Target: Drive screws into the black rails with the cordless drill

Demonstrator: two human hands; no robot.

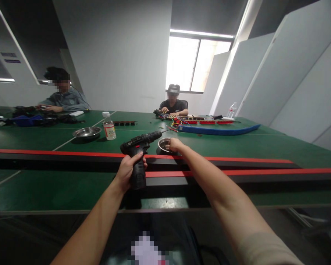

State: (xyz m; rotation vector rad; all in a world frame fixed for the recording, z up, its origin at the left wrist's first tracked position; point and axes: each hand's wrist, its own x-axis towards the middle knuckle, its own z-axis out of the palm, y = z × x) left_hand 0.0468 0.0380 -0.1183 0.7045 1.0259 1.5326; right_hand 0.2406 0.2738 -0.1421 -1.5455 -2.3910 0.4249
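A black cordless drill (139, 141) is gripped around its handle by my left hand (128, 170), its long bit pointing away to the right. My right hand (175, 145) reaches into a small metal bowl (162, 150), fingers bent down together. What those fingertips hold, if anything, is too small to make out. Below both hands lie two long black bars with red top strips (99, 154) (251, 172), running across the table.
On the green table (57, 187), a larger metal bowl (86, 133) and a labelled plastic bottle (109, 127) stand left. A curved blue strip (217, 130) lies beyond the small bowl, near coloured wires (177, 122). Two people (173, 105) (64, 97) sit across the table.
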